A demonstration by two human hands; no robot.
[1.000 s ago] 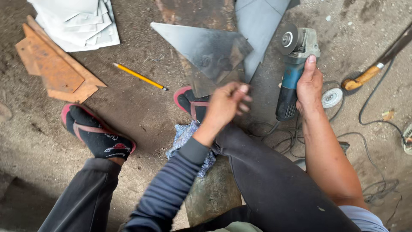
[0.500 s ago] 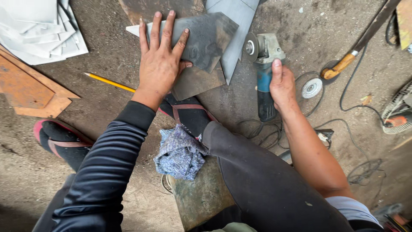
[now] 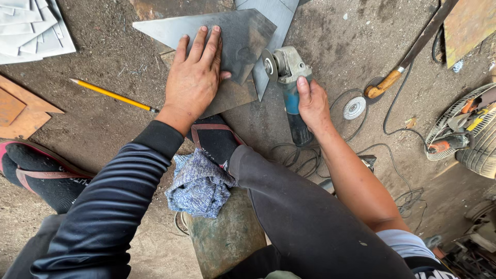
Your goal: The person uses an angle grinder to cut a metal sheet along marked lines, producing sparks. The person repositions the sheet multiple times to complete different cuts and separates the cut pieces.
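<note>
My left hand lies flat with fingers spread on a dark triangular metal sheet that rests on the dirt floor. A blue-handled angle grinder is gripped around its body by my right hand, its disc at the sheet's right edge. My right foot in a sandal sits just below the sheet. A second grey metal sheet lies under the first one at the top.
A yellow pencil lies left of my hand. White cut pieces and brown boards are at the left. A blue rag rests on a metal drum. Cables, a spare disc, a wooden-handled tool and a fan guard lie right.
My left hand has gone from above my knee onto the sheet and now presses it flat. My right hand has kept hold of the grinder, whose disc is now at the sheet's edge.
</note>
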